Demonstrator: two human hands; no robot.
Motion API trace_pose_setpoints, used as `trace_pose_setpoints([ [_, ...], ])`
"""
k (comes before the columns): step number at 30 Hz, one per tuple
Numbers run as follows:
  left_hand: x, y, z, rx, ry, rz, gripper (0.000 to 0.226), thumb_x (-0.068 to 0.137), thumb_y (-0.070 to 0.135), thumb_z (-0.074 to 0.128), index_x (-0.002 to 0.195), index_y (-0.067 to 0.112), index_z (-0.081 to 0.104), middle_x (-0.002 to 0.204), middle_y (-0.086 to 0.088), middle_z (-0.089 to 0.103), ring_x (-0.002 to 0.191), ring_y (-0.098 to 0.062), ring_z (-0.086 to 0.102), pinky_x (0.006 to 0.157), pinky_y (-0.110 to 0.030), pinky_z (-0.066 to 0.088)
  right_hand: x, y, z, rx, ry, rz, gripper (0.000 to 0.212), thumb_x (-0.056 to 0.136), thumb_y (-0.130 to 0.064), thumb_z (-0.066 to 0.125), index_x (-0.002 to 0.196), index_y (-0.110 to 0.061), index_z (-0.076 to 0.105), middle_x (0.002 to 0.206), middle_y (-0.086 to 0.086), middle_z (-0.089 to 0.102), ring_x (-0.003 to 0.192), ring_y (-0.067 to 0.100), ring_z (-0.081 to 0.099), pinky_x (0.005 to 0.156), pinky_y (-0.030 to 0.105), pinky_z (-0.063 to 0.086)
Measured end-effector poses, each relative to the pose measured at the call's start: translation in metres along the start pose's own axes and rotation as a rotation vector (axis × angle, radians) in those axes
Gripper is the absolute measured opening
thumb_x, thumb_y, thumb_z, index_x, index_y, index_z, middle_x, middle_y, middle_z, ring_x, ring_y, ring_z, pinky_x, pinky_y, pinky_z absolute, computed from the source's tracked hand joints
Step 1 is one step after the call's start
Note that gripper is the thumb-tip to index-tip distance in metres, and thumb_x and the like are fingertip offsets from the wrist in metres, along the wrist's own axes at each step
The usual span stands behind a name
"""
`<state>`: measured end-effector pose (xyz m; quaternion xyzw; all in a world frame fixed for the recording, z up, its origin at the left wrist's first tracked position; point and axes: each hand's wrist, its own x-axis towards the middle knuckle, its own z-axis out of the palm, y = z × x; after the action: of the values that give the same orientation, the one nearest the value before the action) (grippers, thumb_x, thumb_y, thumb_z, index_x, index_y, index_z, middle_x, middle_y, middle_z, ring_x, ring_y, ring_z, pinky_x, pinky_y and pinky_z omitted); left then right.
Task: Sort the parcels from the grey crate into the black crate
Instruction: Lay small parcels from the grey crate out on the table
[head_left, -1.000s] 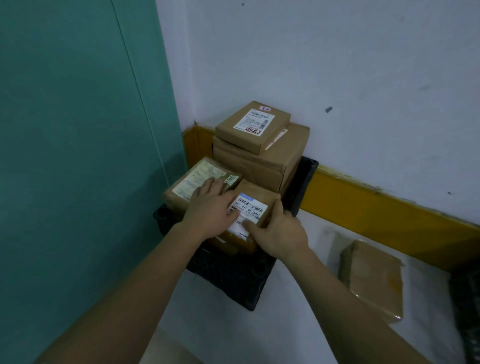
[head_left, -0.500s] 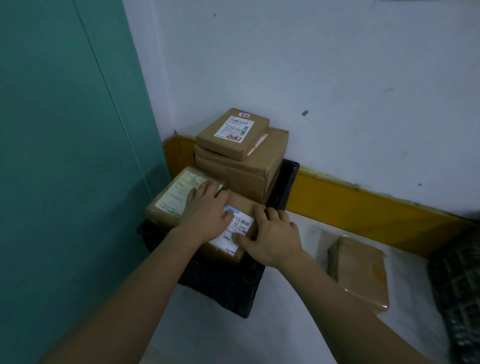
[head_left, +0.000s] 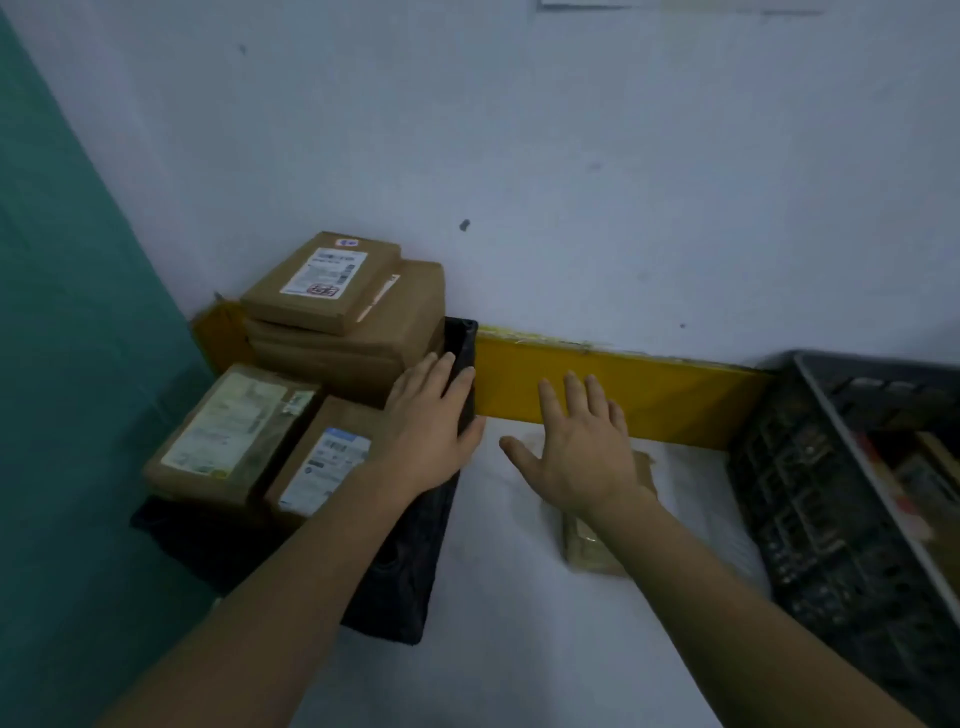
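Fingers first: both sets are straight and spread, holding nothing. My left hand lies flat at the right rim of the black crate, fingertips at its far right corner. My right hand hovers palm-down over the loose parcel on the white surface, between the two crates; can't tell if it's actually touching it.

The black crate in the left corner is already heaped: two labelled parcels at the front, a small labelled parcel on a big brown box at the back. The grey crate sits along the right edge with more stuff inside.

My worry is that the heap stands above the rim, so wedging one more in could knock the top box off or slide the front ones over the edge. The crate might also skid if my left hand shoves it.
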<state>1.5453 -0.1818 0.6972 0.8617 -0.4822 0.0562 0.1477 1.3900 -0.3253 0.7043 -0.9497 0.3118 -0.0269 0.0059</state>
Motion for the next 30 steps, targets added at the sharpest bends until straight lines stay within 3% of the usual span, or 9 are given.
trace_pose_setpoints([
  [6,0.045,0.095,0.015,0.074,-0.033,0.122,0.082,0.1,0.066,0.027,0.168,0.018,0.029,0.177,-0.012,0.017,0.163,-0.032,0.012,0.131,-0.051,0.015,-0.025,0.104,-0.012,0.014,0.025,0.137,0.105,0.092,-0.089,0.017,0.174,-0.024,0.012,0.181,0.012,0.006,0.167,0.038,-0.002,0.132,0.06,0.012],
  [11,0.075,0.198,0.038,0.041,-0.03,0.155,0.077,0.106,0.066,0.033,0.169,0.022,0.021,0.178,-0.008,0.011,0.164,-0.028,0.005,0.132,-0.05,0.01,-0.046,0.214,-0.023,0.018,0.012,0.195,0.101,0.096,-0.088,0.021,0.174,-0.024,0.008,0.182,0.011,0.002,0.167,0.037,-0.004,0.133,0.06,0.009],
  [19,0.105,0.35,0.093,-0.058,-0.117,0.243,0.077,0.106,0.067,0.033,0.169,0.024,0.021,0.178,-0.007,0.01,0.164,-0.027,0.004,0.132,-0.05,0.007,-0.088,0.388,-0.014,0.051,-0.004,0.335,0.094,0.097,-0.083,0.032,0.171,-0.026,0.017,0.179,0.011,0.015,0.166,0.037,0.007,0.132,0.06,0.014],
  [26,0.112,0.435,0.139,-0.087,-0.199,0.368,0.077,0.106,0.069,0.03,0.17,0.027,0.019,0.178,-0.005,0.01,0.164,-0.026,0.002,0.131,-0.048,0.006,-0.129,0.508,0.023,-0.102,-0.135,0.539,0.103,0.09,-0.09,0.029,0.171,-0.027,0.019,0.178,0.011,0.021,0.164,0.038,0.013,0.13,0.061,0.021],
  [30,0.113,0.465,0.157,-0.093,-0.211,0.451,0.076,0.106,0.067,0.031,0.169,0.025,0.023,0.177,-0.007,0.014,0.164,-0.028,0.006,0.131,-0.048,0.008,-0.154,0.555,0.037,-0.159,-0.206,0.624,0.105,0.09,-0.089,0.039,0.172,-0.028,0.013,0.179,0.011,0.018,0.165,0.039,0.011,0.131,0.059,0.019],
])
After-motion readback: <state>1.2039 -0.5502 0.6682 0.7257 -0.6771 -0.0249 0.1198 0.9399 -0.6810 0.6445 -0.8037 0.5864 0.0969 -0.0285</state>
